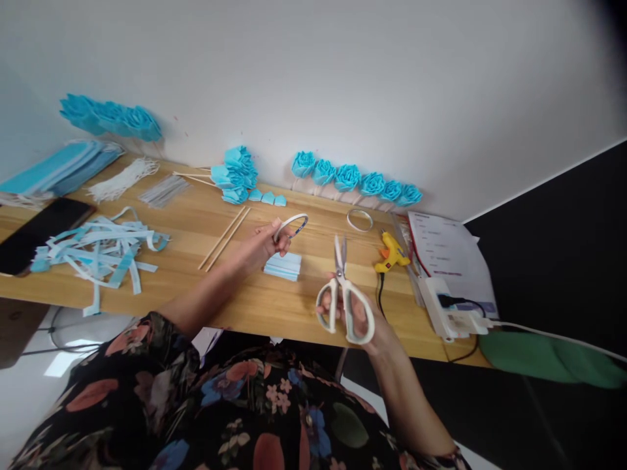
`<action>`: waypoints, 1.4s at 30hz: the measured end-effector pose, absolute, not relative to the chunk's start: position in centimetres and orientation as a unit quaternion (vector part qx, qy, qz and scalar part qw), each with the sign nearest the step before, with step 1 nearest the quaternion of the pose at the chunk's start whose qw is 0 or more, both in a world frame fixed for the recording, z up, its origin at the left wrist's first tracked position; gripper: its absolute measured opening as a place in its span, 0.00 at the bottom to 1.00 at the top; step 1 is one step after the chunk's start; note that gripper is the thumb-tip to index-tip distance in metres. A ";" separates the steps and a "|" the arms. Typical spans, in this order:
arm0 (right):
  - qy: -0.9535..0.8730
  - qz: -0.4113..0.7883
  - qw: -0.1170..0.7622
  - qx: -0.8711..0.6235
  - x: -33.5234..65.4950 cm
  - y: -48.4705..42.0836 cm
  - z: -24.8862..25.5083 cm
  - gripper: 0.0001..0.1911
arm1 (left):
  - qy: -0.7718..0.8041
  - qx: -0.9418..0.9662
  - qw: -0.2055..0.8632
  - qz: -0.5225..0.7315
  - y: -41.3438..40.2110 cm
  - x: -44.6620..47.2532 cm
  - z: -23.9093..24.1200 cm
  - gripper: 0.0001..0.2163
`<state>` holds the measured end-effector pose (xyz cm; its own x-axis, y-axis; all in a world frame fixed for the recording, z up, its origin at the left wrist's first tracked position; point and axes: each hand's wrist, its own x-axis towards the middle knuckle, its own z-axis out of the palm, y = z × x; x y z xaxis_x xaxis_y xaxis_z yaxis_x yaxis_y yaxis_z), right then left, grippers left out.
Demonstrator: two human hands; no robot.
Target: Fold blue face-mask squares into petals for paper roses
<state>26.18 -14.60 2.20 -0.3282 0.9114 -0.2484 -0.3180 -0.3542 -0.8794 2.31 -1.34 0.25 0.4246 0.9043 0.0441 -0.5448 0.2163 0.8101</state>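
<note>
Between the thumb and fingers of my left hand (272,240) is a narrow white roll of tape (298,222) with blue print on its inside. My right hand (360,320) has its fingers through the handles of the white-handled scissors (339,271), whose blades point away from me, slightly apart. On the table below my left hand lies a small stack of pale blue pieces (283,266). A second thin white ring (360,220) rests behind the scissors. Two wooden sticks (224,238) lie left of my left hand.
Blue flowers (347,177) line the wall; more flowers (235,175) lie nearer the middle. At right are a yellow glue gun (392,252), a power strip (443,307) and paper (450,254). Cut strips (110,245), a phone (42,235) and face masks (63,168) fill the left.
</note>
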 end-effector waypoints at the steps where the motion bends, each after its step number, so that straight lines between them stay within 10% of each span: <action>1: -0.391 0.732 0.418 -0.370 25.6 -14.6 2.1 0.38 | 0.226 0.392 0.750 0.482 -1.4 2.3 0.2 0.22; 42: -0.321 0.818 0.374 -0.297 21.7 -10.6 1.4 0.29 | 0.235 0.623 0.666 0.336 -2.8 1.5 1.2 0.11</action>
<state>21.67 -10.63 1.39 -0.5443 0.8019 -0.2463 -0.4201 -0.5147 -0.7474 1.55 -2.76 1.16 0.6637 0.7403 0.1070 -0.1555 -0.0033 0.9878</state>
